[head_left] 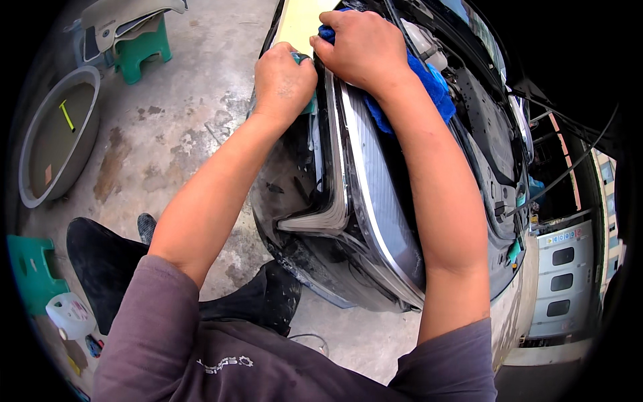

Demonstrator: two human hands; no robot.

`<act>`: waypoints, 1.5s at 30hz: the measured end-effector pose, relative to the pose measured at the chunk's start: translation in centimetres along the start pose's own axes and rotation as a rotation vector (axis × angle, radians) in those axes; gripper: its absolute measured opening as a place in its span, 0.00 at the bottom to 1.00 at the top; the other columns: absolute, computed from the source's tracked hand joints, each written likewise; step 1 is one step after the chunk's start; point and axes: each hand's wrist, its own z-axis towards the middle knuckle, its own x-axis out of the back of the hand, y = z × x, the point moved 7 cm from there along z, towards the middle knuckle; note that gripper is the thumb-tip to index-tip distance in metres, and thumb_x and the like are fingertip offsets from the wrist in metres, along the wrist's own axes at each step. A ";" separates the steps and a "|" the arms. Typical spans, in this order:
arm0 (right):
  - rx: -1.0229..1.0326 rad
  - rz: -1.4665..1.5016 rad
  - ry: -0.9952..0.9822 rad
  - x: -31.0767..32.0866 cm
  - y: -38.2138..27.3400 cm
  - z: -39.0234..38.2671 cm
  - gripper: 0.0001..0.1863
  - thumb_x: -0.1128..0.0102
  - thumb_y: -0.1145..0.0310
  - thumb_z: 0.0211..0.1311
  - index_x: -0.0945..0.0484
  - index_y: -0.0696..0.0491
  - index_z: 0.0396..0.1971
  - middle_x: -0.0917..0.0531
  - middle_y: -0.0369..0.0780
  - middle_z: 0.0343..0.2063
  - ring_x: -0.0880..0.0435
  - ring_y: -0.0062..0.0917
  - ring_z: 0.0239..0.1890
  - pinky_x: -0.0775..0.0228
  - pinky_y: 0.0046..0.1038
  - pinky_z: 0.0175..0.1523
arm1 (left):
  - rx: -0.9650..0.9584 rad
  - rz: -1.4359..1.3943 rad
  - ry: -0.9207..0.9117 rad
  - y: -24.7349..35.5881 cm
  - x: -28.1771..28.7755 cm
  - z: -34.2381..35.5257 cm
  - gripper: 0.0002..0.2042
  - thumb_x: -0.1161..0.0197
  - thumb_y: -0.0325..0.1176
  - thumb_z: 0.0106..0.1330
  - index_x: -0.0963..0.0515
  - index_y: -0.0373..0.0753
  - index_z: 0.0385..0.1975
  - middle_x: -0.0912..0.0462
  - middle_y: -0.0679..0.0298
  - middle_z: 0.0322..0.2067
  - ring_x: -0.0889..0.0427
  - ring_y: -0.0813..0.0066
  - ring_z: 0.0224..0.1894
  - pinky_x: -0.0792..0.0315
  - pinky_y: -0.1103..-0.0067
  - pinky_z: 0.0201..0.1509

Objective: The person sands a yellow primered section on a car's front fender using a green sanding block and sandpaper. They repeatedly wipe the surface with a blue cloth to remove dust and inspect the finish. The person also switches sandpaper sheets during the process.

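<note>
The front end of a car lies before me, with a headlight (pixel 378 157) and bright trim along its edge. At the top, my left hand (pixel 285 80) is closed round a teal-and-black thing (pixel 311 105), mostly hidden by the fingers, so its kind does not show. My right hand (pixel 365 50) grips a blue cloth (pixel 327 32) at the car's front edge. More blue cloth (pixel 435 87) spreads under my right wrist beside the engine bay; whether it is the same piece I cannot tell. A pale yellow panel (pixel 299 25) lies just beyond both hands.
A grey tub (pixel 94 100) of murky water, with a yellow-green stick-shaped tool (pixel 66 115), stands on the concrete at left. Behind it, a green stool (pixel 151 50) bears grey flat pieces. Near left are another green stool (pixel 33 271) and a white jug (pixel 70 315).
</note>
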 end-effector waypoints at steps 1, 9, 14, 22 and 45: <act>0.017 0.004 0.042 -0.1 0.0 0.1 0.14 0.36 0.54 0.58 0.11 0.45 0.39 0.10 0.41 0.34 0.10 0.39 0.41 0.17 0.40 0.46 | -0.010 0.009 0.013 -0.4 0.3 -1.3 0.10 0.32 0.30 0.58 0.19 0.28 0.31 0.15 0.40 0.30 0.14 0.41 0.38 0.21 0.60 0.47; 0.035 0.016 0.013 -0.2 -0.1 0.1 0.17 0.37 0.57 0.58 0.14 0.47 0.44 0.11 0.43 0.39 0.11 0.40 0.43 0.18 0.42 0.48 | -0.060 -0.017 0.061 -0.8 0.4 -1.1 0.11 0.30 0.33 0.59 0.20 0.30 0.31 0.16 0.43 0.27 0.14 0.48 0.33 0.23 0.64 0.42; 0.000 -0.022 -0.069 -0.2 0.3 -0.3 0.16 0.38 0.57 0.58 0.14 0.50 0.42 0.11 0.44 0.38 0.12 0.41 0.43 0.19 0.43 0.48 | -0.029 -0.128 -0.032 -0.6 0.6 -6.7 0.10 0.30 0.30 0.57 0.22 0.29 0.28 0.16 0.43 0.27 0.14 0.44 0.34 0.23 0.62 0.42; 0.005 -0.018 -0.109 1.1 -1.3 -0.4 0.16 0.36 0.59 0.57 0.13 0.50 0.43 0.12 0.43 0.37 0.13 0.42 0.42 0.20 0.42 0.47 | -0.070 -0.161 -0.110 -3.3 -0.3 4.8 0.10 0.30 0.32 0.56 0.16 0.32 0.34 0.13 0.47 0.30 0.12 0.54 0.33 0.21 0.66 0.42; 0.155 -0.659 -0.261 -8.4 -4.7 10.1 0.08 0.37 0.64 0.47 0.17 0.52 0.18 0.16 0.47 0.20 0.14 0.41 0.26 0.23 0.39 0.34 | 0.447 0.188 -0.593 -58.0 9.8 -1.3 0.11 0.29 0.29 0.57 0.24 0.34 0.33 0.20 0.60 0.27 0.21 0.67 0.29 0.26 0.69 0.35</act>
